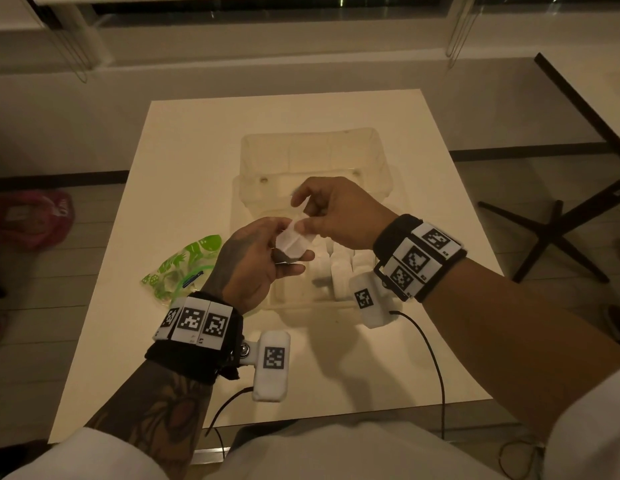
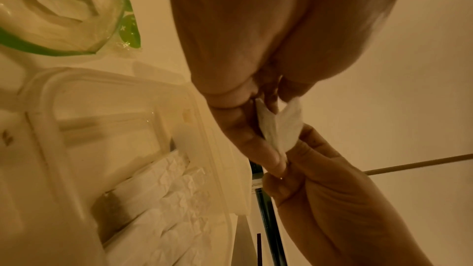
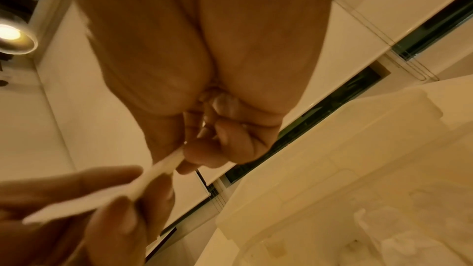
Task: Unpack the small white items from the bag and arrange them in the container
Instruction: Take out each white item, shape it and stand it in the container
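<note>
Both hands hold one small white packet [image 1: 292, 241] above the near part of the clear plastic container [image 1: 253, 209]. My left hand [image 1: 263, 258] grips its lower end with curled fingers. My right hand [image 1: 322, 216] pinches its upper end between thumb and forefinger. The left wrist view shows the same white packet [image 2: 280, 126] pinched from both sides, and the right wrist view shows the packet [image 3: 143, 181] edge-on. Several white packets [image 1: 343, 271] stand in a row in the container's near right part. The green-patterned bag [image 1: 184, 268] lies flat on the table, left of my left wrist.
The container's open lid [image 1: 312, 150] lies flat behind it on the white table [image 1: 184, 161]. Cables [image 1: 429, 358] run from the wrist cameras over the table's near edge. A pink bag [image 1: 35, 216] is on the floor at left, a dark table base [image 1: 557, 233] at right.
</note>
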Tool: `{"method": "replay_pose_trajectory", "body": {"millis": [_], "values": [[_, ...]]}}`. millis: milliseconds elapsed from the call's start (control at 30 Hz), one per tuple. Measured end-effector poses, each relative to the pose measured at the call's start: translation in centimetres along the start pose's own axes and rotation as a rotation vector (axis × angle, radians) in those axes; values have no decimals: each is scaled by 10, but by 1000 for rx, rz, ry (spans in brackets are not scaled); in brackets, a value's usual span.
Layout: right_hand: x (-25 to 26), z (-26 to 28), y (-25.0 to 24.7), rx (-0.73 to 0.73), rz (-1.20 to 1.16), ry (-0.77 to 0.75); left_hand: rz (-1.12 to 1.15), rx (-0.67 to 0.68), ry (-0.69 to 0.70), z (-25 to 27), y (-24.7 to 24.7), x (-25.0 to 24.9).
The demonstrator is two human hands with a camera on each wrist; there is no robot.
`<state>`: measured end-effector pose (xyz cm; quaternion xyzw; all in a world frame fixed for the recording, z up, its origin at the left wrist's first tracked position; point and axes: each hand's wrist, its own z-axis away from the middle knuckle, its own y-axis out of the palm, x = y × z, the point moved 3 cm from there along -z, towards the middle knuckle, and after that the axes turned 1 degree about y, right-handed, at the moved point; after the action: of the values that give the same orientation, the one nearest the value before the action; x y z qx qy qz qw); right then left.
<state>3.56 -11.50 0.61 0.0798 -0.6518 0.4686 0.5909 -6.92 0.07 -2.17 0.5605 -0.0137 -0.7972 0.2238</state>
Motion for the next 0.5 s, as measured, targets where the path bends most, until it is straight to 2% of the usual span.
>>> {"method": "replay_pose_trajectory", "body": {"millis": [100, 267, 400, 500], "values": [[1, -2, -3, -22, -12, 2, 33, 31, -7, -1, 1, 2], [1, 0, -12, 14, 62, 8, -204, -34, 130, -1, -6, 1], [-2, 2, -15, 17, 107, 28, -275, -130, 208, -4, -11, 1], [-5, 4, -13, 110, 112, 56, -306, -207, 278, -5, -13, 0]]}}
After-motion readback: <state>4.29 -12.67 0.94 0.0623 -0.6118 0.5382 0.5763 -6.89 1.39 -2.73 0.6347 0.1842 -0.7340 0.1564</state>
